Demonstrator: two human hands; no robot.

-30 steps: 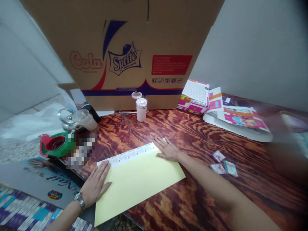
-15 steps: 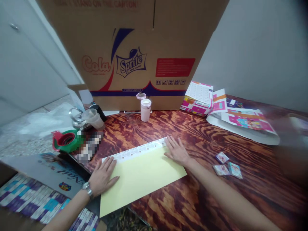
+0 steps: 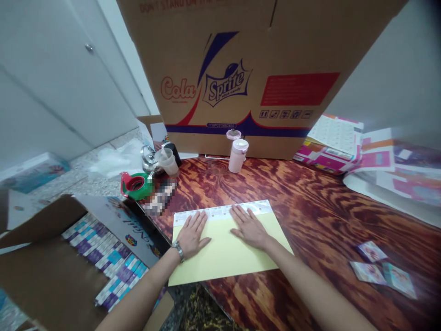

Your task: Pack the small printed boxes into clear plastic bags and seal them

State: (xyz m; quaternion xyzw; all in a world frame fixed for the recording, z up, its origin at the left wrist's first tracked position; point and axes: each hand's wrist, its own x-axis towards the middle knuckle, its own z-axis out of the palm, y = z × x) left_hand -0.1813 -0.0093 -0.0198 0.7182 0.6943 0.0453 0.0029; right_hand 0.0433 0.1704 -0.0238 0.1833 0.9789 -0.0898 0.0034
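A pale yellow sheet (image 3: 225,259) lies on the table, a white printed strip (image 3: 220,212) running along its far edge. My left hand (image 3: 192,235) rests flat on the sheet's left part, fingertips on the strip, a metal watch (image 3: 178,251) on that wrist. Flat on the sheet near its middle is my right hand (image 3: 251,229), its fingers stretched over the strip and its thumb pointing left. Neither hand grips anything. The sheet's near left corner reaches past the table edge.
A large carton (image 3: 223,110) stands behind a pink bottle (image 3: 238,156). Left are a tape dispenser (image 3: 135,185), a plastic cup (image 3: 167,161) and an open box (image 3: 51,271) holding rows of small packs (image 3: 113,257). Small boxes (image 3: 370,272) lie right, near pink printed packaging (image 3: 379,156).
The view has turned left, showing more of the open box. My right hand has slid left from the strip's right end towards its middle. My left hand has shifted slightly right along the strip.
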